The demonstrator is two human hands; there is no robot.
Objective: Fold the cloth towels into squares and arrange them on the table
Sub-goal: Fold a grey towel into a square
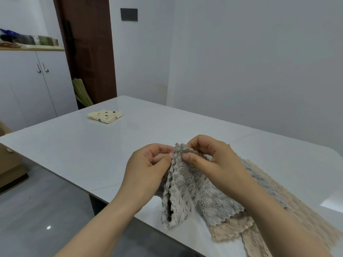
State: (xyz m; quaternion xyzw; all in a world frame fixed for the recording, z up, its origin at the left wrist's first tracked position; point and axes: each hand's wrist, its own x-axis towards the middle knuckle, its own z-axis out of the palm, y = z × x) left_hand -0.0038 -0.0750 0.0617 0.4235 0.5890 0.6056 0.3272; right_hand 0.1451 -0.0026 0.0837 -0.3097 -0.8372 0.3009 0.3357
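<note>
At the near edge of the white table [92, 154], the left hand [148, 164] and the right hand [213, 160] are raised close together. Each pinches the top edge of a fluffy grey towel [178, 190] between thumb and curled fingers. The towel hangs in loose folds from the two grips, and its lower end reaches the tabletop just beside the table's near edge. Under the right forearm, at the near right of the table, a beige towel [297, 210] lies spread and rumpled, with a pale blue-grey towel [256, 173] lying on it just behind the right wrist. Well apart from these, toward the far left corner of the table, a yellow spotted towel [105, 116] lies folded into a square. A cardboard box [9, 164] stands on the floor left of the table. Beyond it are a white two-door cabinet [27, 80], a dark brown door [87, 52] and a dark plate [129, 14] on the far wall.
</note>
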